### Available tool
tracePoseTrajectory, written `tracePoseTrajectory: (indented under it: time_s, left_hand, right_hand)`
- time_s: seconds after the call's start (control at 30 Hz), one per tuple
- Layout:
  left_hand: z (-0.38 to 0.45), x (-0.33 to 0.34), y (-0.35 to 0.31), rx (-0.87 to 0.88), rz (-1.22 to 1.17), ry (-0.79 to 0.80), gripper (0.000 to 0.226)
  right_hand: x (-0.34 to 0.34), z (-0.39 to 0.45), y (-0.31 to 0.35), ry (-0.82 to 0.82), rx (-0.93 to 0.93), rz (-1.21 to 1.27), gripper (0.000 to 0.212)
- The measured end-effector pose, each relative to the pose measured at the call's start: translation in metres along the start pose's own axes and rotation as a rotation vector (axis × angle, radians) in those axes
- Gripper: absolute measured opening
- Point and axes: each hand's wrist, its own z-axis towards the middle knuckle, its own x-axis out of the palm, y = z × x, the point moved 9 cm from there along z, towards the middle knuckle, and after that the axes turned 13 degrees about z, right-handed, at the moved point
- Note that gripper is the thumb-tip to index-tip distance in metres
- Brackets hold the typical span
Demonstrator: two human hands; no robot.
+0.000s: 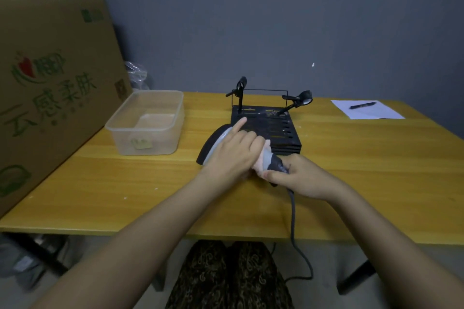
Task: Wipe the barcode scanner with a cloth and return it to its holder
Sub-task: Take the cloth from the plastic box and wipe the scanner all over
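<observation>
Wiping step in hand, by the look of it. Barcode scanner (216,144) held low over the yellow table (351,158), just in front of the black holder (273,128), head pointing left and away, grey cable (292,221) trailing off the near edge. Right hand (298,178) wrapped round the dark handle end, fingers curled on it. Left hand (236,153) laid over the scanner body, pressing a pale pink cloth (262,158) against the neck, index finger stretched out along the head, other fingers bent round cloth and body. Next, probably: more rubbing along head and handle, then a lift up and back onto the holder, minding the two upright clip arms and the cable's drag. Off to the left, a clear plastic tub (148,123) and a large cardboard box (50,83); far right, a pen (362,105) lying on a sheet of paper (376,113).
</observation>
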Motion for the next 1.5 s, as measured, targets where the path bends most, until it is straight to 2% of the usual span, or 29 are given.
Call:
tracePoseTrajectory:
  time_s: [0.07,0.13,0.23,0.3,0.37,0.47,0.57,0.67,0.77,0.83,0.9,1.0,1.07,1.17,1.23,1.27,1.33,1.4,1.47,1.5]
  left_hand:
    - [0.006,-0.004,0.000,0.080,0.046,0.053,0.023]
    - [0.010,0.002,0.004,0.145,0.061,0.224,0.013]
    - [0.018,0.007,0.009,0.210,0.121,0.375,0.008]
    - [0.021,0.014,0.011,0.231,0.145,0.436,0.010]
    - [0.018,0.022,0.011,0.240,0.192,0.427,0.013]
    - [0.011,0.012,0.015,0.182,0.256,0.211,0.022]
    - [0.000,0.001,0.012,0.129,0.209,0.016,0.022]
    - [-0.012,-0.006,0.012,0.035,0.196,-0.083,0.038]
    - [-0.025,-0.009,0.008,-0.020,0.190,-0.186,0.043]
    - [-0.030,-0.016,0.004,-0.046,0.164,-0.285,0.034]
    - [-0.033,-0.020,0.002,-0.066,0.134,-0.345,0.039]
    - [-0.043,-0.013,-0.006,-0.071,0.131,-0.337,0.036]
    - [-0.052,0.010,-0.012,-0.051,0.114,-0.198,0.033]
    - [-0.057,0.049,-0.004,-0.064,-0.048,0.215,0.044]
    - [-0.064,0.070,-0.002,-0.081,-0.293,0.562,0.064]
    - [-0.065,0.069,0.000,-0.107,-0.408,0.668,0.075]
    - [-0.061,0.056,0.007,-0.198,-0.617,0.709,0.081]
    - [-0.054,0.037,0.016,-0.314,-0.886,0.625,0.062]
    - [-0.053,0.026,0.029,-0.554,-1.157,0.514,0.037]
    - [-0.055,0.028,0.035,-0.708,-1.272,0.479,0.033]
  right_hand:
    - [-0.004,-0.003,0.002,-0.026,0.002,-0.160,0.044]
    - [-0.013,-0.005,0.012,-0.092,-0.035,-0.468,0.045]
    - [-0.011,-0.008,0.037,-0.220,-0.313,-0.935,0.038]
    - [-0.008,-0.009,0.040,-0.289,-0.359,-1.060,0.033]
    - [-0.007,-0.009,0.036,-0.304,-0.358,-1.064,0.035]
    - [-0.011,-0.013,0.029,-0.269,-0.308,-0.909,0.042]
    - [-0.016,-0.014,0.013,-0.220,-0.150,-0.667,0.047]
    - [-0.017,-0.018,0.004,-0.224,-0.084,-0.347,0.048]
    - [-0.014,-0.018,-0.005,-0.226,-0.084,-0.009,0.046]
    - [-0.013,-0.017,-0.004,-0.241,-0.090,0.090,0.045]
    - [-0.013,-0.015,-0.004,-0.261,-0.080,0.177,0.042]
    - [-0.015,-0.013,-0.012,-0.294,-0.015,0.271,0.038]
    - [-0.019,-0.015,-0.017,-0.334,0.019,0.283,0.046]
    - [-0.025,-0.020,-0.017,-0.376,0.004,0.244,0.055]
    - [-0.029,-0.022,-0.017,-0.405,-0.016,0.195,0.049]
    - [-0.030,-0.023,-0.017,-0.417,-0.018,0.162,0.047]
    - [-0.029,-0.026,-0.016,-0.437,-0.027,0.088,0.046]
    - [-0.026,-0.028,-0.011,-0.439,-0.028,-0.014,0.049]
    - [-0.017,-0.028,-0.002,-0.402,-0.012,-0.205,0.050]
    - [-0.012,-0.027,0.005,-0.391,-0.013,-0.330,0.049]
